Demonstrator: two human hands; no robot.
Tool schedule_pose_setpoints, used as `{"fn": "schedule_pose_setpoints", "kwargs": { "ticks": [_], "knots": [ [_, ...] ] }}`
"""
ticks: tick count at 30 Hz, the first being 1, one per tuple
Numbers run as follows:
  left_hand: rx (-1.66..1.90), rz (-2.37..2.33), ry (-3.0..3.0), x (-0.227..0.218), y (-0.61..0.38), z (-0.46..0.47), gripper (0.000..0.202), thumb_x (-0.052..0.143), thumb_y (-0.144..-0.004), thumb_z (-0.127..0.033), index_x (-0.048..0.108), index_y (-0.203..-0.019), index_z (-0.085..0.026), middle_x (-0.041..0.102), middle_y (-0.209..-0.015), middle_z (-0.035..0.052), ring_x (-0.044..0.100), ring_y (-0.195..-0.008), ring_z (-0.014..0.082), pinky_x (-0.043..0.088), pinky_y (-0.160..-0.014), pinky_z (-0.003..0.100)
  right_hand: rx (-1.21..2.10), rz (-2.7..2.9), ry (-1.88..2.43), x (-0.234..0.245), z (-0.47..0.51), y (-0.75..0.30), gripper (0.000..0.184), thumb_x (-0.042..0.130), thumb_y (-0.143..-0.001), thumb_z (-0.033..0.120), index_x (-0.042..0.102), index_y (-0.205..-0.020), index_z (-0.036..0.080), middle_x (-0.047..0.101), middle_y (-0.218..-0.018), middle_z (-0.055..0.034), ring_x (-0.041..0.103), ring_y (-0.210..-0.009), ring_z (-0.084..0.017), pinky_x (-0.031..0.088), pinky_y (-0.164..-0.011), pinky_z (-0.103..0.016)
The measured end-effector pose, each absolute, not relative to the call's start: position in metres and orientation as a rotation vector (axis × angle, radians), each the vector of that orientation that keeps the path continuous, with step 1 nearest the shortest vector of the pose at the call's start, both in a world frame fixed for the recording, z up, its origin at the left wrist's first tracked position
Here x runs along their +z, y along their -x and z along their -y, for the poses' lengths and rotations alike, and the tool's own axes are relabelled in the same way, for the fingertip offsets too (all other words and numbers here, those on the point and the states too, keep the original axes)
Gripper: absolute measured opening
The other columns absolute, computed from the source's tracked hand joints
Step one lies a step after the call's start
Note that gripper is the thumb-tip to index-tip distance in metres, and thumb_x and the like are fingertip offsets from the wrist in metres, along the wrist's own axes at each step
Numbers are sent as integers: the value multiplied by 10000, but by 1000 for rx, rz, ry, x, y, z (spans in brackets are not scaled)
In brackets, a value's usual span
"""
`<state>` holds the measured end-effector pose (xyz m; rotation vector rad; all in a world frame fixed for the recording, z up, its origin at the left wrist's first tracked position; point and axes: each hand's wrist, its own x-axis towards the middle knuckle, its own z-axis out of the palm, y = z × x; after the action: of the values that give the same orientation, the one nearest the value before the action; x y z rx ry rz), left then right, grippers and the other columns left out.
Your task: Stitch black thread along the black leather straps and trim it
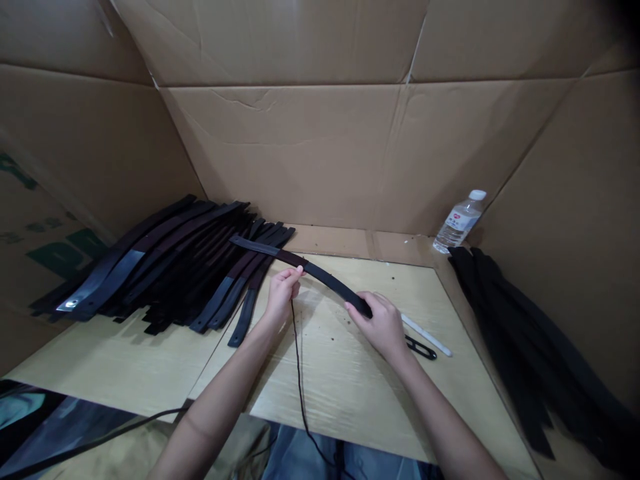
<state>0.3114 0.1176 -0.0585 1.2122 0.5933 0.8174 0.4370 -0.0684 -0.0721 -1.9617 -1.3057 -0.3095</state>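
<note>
A long black strap (320,275) with a dark maroon section is held above the wooden tabletop (350,387) between both hands. My left hand (283,293) pinches it near the middle. My right hand (383,327) is wrapped round its near end. A thin black thread (298,360) hangs down from my left hand towards my lap. The strap's far end points at a large heap of similar black straps (170,263) on the left.
A second pile of black straps (520,347) lies along the right side. Black snips (421,347) and a white stick (427,335) lie just right of my right hand. A water bottle (459,222) stands at the back right. Cardboard walls (320,133) surround the table.
</note>
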Motion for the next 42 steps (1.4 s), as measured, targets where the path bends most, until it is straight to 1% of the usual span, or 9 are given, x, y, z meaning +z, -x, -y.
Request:
{"fn": "schedule_pose_setpoints", "kwargs": {
  "ticks": [6,15,21,29,32,35,38,40,42],
  "knots": [
    [802,-627,-1222,-60,-312,-118,340,667,-718,-449,594,-715,-117,233,-475,-75,170,-424,33,85,-434,233,-356,1302,1974,-73,68,-438,186,587,-832,319,591,-951,175,649,-903,-32,604,-831,-178,438,-728,-279],
    [774,-624,-1224,-56,-312,-115,385,674,-711,-485,532,-667,-130,232,-477,-80,164,-421,28,64,-430,232,-377,1311,2002,-74,68,-438,133,582,-839,273,559,-925,175,614,-877,-23,574,-817,-179,411,-703,-273],
    [747,-615,-1242,-53,-312,-113,404,648,-733,-499,537,-653,-120,219,-475,-78,163,-422,29,73,-430,233,-392,1319,2001,-73,68,-439,104,575,-841,241,557,-924,181,590,-872,-21,557,-823,-174,407,-710,-266],
    [661,-594,-1163,-56,-311,-114,393,654,-733,-487,571,-749,-103,177,-497,-89,125,-431,27,58,-429,225,-466,1323,2036,-70,70,-438,78,577,-834,207,576,-910,189,584,-884,-21,551,-831,-174,404,-702,-266],
    [645,-587,-1152,-56,-312,-114,388,652,-737,-481,569,-767,-103,172,-509,-89,124,-436,30,54,-426,225,-483,1333,2022,-70,71,-439,100,552,-842,175,595,-930,195,593,-893,-17,552,-840,-170,408,-722,-266],
    [639,-557,-1139,-55,-313,-114,384,661,-734,-463,460,-656,-145,181,-515,-85,133,-435,30,58,-422,225,-482,1312,2006,-71,70,-439,175,521,-848,144,618,-975,211,606,-918,-8,560,-856,-161,416,-739,-260],
    [616,-515,-1100,-55,-314,-115,462,673,-730,-435,303,-609,-187,161,-511,-90,119,-428,31,65,-416,224,-462,1291,2006,-71,69,-440,227,522,-836,144,625,-1025,216,618,-969,-5,571,-886,-159,426,-763,-262],
    [609,-488,-1076,-55,-314,-116,478,672,-735,-419,266,-620,-196,152,-514,-92,110,-427,32,66,-414,225,-449,1272,2017,-71,69,-439,233,537,-844,202,617,-1063,209,625,-988,-11,578,-902,-167,431,-778,-273],
    [605,-467,-1059,-55,-314,-116,473,670,-741,-404,259,-630,-198,154,-517,-92,108,-426,33,62,-414,225,-428,1248,2035,-71,69,-439,261,542,-866,310,609,-1094,200,633,-993,-21,584,-910,-177,435,-784,-285]
  ]
}}
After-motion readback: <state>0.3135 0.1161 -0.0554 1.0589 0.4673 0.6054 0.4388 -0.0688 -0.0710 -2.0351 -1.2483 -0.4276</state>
